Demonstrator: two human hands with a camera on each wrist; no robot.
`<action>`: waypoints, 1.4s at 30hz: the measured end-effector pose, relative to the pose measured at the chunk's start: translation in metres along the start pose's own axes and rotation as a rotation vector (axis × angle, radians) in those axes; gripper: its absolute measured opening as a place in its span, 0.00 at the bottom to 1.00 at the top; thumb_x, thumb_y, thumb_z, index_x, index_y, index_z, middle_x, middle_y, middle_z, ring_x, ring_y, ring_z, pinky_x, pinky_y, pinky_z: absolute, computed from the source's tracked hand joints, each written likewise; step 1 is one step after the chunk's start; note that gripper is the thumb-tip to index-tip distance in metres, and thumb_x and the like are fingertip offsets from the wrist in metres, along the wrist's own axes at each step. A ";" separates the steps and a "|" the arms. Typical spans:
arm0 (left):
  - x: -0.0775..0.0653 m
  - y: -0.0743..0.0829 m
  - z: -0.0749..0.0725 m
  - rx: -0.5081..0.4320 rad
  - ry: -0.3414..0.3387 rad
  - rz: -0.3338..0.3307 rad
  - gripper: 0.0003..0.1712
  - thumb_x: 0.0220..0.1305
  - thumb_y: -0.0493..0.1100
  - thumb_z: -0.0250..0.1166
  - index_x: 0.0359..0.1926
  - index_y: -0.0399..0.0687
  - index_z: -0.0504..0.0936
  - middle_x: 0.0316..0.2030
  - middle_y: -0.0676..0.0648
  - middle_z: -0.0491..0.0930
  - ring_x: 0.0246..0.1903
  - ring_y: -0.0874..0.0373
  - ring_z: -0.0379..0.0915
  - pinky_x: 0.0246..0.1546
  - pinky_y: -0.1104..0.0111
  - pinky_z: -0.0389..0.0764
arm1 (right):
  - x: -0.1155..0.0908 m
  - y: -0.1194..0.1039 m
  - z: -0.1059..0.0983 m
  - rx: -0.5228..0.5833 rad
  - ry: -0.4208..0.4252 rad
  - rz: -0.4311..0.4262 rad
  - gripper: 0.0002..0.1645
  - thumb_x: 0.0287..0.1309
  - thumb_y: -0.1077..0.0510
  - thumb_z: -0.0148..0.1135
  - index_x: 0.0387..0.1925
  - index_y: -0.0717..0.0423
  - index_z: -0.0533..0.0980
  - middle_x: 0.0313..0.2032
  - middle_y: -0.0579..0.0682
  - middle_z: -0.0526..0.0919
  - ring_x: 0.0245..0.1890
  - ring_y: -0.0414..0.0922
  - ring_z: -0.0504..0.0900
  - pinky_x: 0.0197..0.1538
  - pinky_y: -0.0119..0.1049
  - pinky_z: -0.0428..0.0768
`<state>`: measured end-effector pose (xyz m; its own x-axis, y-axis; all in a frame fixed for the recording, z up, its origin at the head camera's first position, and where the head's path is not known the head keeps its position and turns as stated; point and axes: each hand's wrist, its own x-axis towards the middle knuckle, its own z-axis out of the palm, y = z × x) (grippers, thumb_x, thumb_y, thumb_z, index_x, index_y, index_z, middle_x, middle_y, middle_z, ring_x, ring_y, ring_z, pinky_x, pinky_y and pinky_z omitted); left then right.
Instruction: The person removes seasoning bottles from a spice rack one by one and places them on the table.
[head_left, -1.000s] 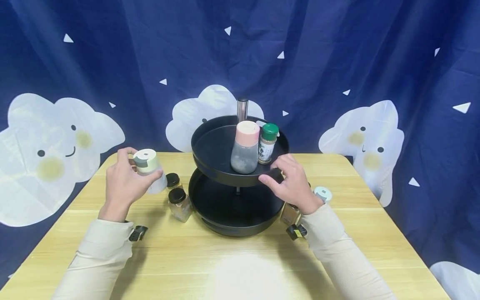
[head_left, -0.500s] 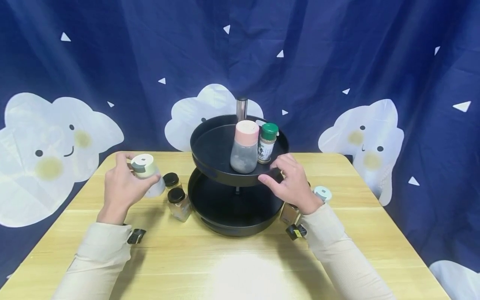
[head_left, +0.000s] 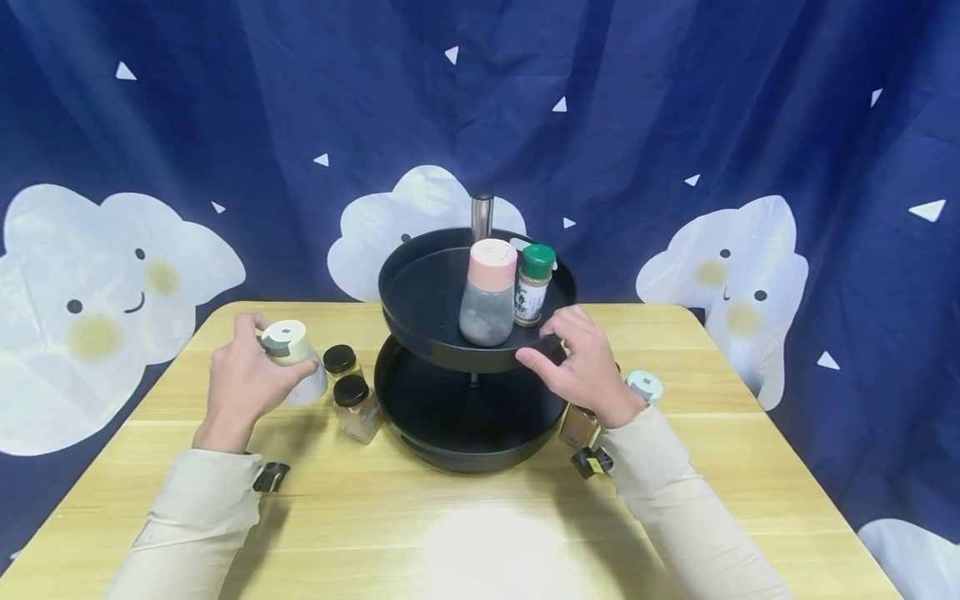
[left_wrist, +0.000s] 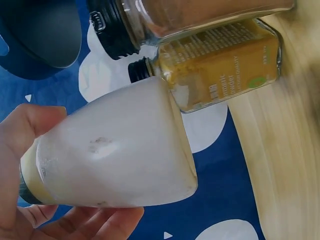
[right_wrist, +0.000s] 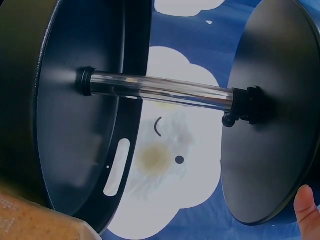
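Note:
In the head view my left hand grips a seasoning bottle with a pale yellow and grey cap, to the left of a two-tier black rack. The left wrist view shows its frosted white bottle body between thumb and fingers, seemingly just above the tabletop. My right hand holds the front right rim of the rack's upper tray, thumb at the outer side. On that tray stand a pink-capped seasoning bottle and a green-capped spice jar.
Two black-capped spice jars stand between the left hand and the lower tray. Behind the right wrist are a brown-filled jar and a pale blue-capped bottle. A chrome pole joins the trays. A blue curtain hangs behind the table.
My left hand has come down slightly, lowering the seasoning bottle towards the table beside the black-capped jars. The right hand stays on the tray rim.

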<state>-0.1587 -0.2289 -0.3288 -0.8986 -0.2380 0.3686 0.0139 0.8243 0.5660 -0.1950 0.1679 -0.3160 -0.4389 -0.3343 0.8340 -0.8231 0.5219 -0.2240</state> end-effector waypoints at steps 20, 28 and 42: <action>-0.004 -0.015 0.013 -0.005 -0.168 -0.038 0.40 0.43 0.49 0.73 0.48 0.36 0.58 0.34 0.26 0.75 0.33 0.31 0.72 0.26 0.52 0.75 | -0.002 0.001 -0.002 -0.002 -0.019 0.009 0.33 0.55 0.34 0.60 0.22 0.61 0.71 0.20 0.52 0.73 0.28 0.47 0.69 0.27 0.42 0.68; -0.006 -0.019 0.017 -0.012 -0.228 -0.041 0.39 0.43 0.50 0.74 0.45 0.36 0.58 0.33 0.27 0.75 0.33 0.32 0.73 0.26 0.53 0.74 | -0.001 0.000 -0.002 0.005 -0.021 0.016 0.33 0.54 0.33 0.60 0.21 0.59 0.71 0.19 0.51 0.72 0.28 0.46 0.68 0.28 0.42 0.67; -0.008 -0.025 0.024 -0.009 -0.352 -0.068 0.41 0.46 0.53 0.74 0.45 0.34 0.56 0.33 0.29 0.74 0.33 0.35 0.74 0.27 0.54 0.76 | 0.000 0.000 -0.001 0.017 -0.019 0.024 0.35 0.55 0.29 0.56 0.21 0.58 0.71 0.19 0.49 0.71 0.27 0.46 0.67 0.29 0.41 0.67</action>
<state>-0.1624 -0.2353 -0.3635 -0.9935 -0.0998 0.0539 -0.0492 0.8079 0.5873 -0.1947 0.1689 -0.3160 -0.4652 -0.3370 0.8185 -0.8181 0.5169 -0.2521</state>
